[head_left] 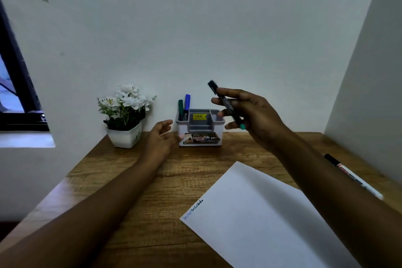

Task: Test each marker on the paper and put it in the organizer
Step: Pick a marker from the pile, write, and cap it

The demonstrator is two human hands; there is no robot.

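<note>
Right hand (250, 115) pinches a black marker (226, 102) in the air; left hand (161, 137) hangs relaxed and empty. We find the paper (261, 213) scribbled at one corner, the organizer (200, 135) between the hands holding a green marker (180, 107) and a blue marker (187, 102), and a white marker (356, 178) lying right of the paper, which we judge untested.

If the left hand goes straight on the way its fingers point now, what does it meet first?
The left hand would probably meet the white and grey plastic organizer first, though depth is unclear.
</note>
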